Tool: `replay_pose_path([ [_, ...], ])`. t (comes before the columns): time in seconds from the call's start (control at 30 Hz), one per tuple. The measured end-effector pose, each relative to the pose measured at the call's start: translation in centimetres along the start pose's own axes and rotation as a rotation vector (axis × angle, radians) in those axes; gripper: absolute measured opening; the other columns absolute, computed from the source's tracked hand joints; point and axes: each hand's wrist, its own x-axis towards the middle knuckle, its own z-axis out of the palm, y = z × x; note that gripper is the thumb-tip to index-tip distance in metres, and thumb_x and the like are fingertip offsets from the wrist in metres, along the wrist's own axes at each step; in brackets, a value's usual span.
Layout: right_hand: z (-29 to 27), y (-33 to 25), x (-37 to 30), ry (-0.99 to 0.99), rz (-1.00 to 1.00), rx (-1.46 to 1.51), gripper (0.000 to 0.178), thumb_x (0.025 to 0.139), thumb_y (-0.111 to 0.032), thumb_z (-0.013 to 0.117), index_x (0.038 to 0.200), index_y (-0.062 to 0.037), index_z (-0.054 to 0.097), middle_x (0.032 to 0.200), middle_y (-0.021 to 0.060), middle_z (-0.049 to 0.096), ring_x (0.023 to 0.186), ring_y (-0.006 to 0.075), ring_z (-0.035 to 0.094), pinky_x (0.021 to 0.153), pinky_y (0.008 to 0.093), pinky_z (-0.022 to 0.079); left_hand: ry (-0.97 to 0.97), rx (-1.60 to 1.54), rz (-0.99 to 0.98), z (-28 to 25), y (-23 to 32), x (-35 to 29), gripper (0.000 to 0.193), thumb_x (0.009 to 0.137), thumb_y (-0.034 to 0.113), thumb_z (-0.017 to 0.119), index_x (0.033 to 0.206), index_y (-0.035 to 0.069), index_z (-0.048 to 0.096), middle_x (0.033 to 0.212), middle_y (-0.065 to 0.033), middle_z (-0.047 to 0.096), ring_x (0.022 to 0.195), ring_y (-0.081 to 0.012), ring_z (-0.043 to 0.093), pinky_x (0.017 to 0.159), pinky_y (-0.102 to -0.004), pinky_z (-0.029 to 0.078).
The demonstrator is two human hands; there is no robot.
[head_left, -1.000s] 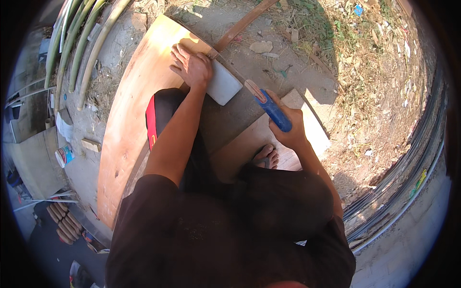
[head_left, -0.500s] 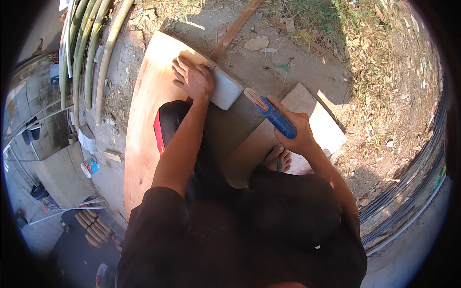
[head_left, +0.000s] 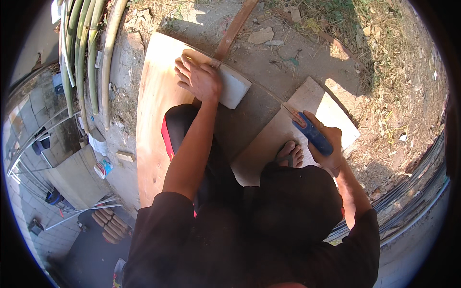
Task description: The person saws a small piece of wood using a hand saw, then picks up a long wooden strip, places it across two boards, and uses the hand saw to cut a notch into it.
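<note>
1. Head view, the only one: the right hand (head_left: 330,144) is curled tight around the blue handle (head_left: 314,137) of what looks like a saw (head_left: 290,110)
2. The big change: half a second ago the front of the handle was right by the corner of the pale block (head_left: 235,89), and now it is well apart from it, off to the right and a bit closer to the person
3. So more of the thin blade (head_left: 267,91) shows, like a skinny line going from the handle to the end of the plank (head_left: 156,120); I cannot tell where its teeth touch the wood
4. The left hand (head_left: 200,82) lies palm down on top of the plank, near its end, fingers a little apart and holding nothing; it has stayed in the same spot on the wood
5. The long plank is on the left, with the pale block at its end, just beside the left hand; I cannot tell if the two are joined
6. I think the change is one pull back of the saw, with the left hand keeping the plank still; how deep the cut goes is too small to see
</note>
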Motion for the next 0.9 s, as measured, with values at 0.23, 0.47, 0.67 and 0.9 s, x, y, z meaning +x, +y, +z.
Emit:
replay_pose_path([
  [0.23,0.7,-0.7,-3.9,-0.030,-0.112,-0.083,0.067,0.079,-0.009,0.067,0.144,-0.0137,0.053,0.100,0.0108,0.074,0.085,0.0263,0.075,0.074,0.0336,0.059,-0.005,-0.074,-0.058,-0.2,-1.7,0.3,0.068,0.097,0.026,0.046,0.156,0.000,0.024,0.162,-0.0252,0.026,0.152,-0.0415,0.020,0.118,-0.0651,0.018],
  [0.47,3.3,-1.2,2.8,0.049,-0.137,0.056,0.069,0.080,-0.010,0.068,0.147,-0.0171,0.052,0.084,0.0189,0.071,0.079,0.0360,0.073,0.071,0.0388,0.057,0.005,-0.069,-0.048,-0.6,-0.2,-0.1,0.069,0.095,0.026,0.047,0.155,0.000,0.025,0.162,-0.0236,0.027,0.153,-0.0411,0.020,0.118,-0.0655,0.018],
  [0.67,4.5,-1.6,2.3,0.046,-0.094,-0.072,0.067,0.079,-0.008,0.065,0.145,-0.0138,0.054,0.096,0.0174,0.074,0.085,0.0347,0.074,0.073,0.0368,0.057,0.072,-0.143,-0.069,-0.4,-1.3,-0.1,0.073,0.092,0.025,0.051,0.155,-0.001,0.024,0.162,-0.0235,0.026,0.151,-0.0408,0.021,0.116,-0.0657,0.018],
  [0.9,6.4,-3.1,5.7,0.126,-0.189,-0.069,0.071,0.076,-0.005,0.065,0.145,-0.0114,0.054,0.073,0.0152,0.065,0.060,0.0275,0.066,0.062,0.0351,0.052,0.095,-0.119,-0.066,-0.3,-0.3,-0.2,0.069,0.093,0.024,0.051,0.153,-0.002,0.029,0.162,-0.0232,0.027,0.152,-0.0390,0.021,0.117,-0.0638,0.017],
])
